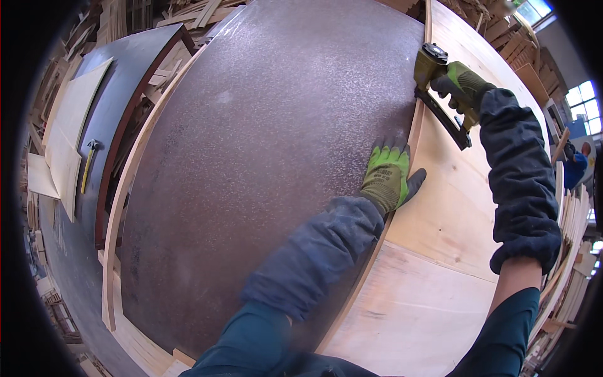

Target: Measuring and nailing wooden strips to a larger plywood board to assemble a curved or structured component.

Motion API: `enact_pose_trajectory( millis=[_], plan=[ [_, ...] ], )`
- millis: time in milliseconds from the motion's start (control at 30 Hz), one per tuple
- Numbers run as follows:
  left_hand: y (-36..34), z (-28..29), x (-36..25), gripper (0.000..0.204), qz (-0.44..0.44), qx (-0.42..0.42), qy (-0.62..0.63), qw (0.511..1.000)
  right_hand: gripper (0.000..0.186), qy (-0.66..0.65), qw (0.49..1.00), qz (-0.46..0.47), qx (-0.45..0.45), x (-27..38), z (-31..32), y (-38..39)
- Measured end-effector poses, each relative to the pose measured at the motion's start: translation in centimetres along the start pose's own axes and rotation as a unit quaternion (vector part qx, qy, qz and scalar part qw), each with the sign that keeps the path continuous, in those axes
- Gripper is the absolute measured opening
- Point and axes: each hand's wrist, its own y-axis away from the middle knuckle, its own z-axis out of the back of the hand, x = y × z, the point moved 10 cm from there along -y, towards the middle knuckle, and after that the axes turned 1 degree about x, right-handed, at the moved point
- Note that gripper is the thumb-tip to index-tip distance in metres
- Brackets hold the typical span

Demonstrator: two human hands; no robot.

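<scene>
My right hand (461, 86), in a green and dark work glove, is closed round the grip of a nail gun (429, 68). The gun's nose comes down on a thin wooden strip (415, 129) that runs along the right edge of a big dark brown panel (270, 138). Nearer to me, my gloved left hand (391, 174) lies with fingers stretched over the panel's edge, its thumb out across the strip. Pale plywood sheets (440, 308) lie to the right of the strip. Whether the nose touches the wood I cannot tell.
Another wooden strip (135, 157) stands along the panel's left side. Farther left, a hammer (89, 164) with a yellow handle lies on a dark board (116, 125) beside plywood pieces (69, 119). Stacked boards (568, 239) stand at the right, and a person in blue (575, 166) is partly visible.
</scene>
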Motion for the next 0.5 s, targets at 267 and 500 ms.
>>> enact_pose_trajectory(
  millis=[267,500],
  plan=[
    [0.2,0.1,-0.2,0.082,0.011,0.012,0.000,1.000,0.049,-0.003,0.999,0.033,-0.005,0.6,0.3,0.7],
    [-0.2,0.6,0.0,0.081,0.001,0.010,-0.002,1.000,0.044,-0.081,0.996,0.029,-0.027,0.6,0.7,1.6]
  ],
)
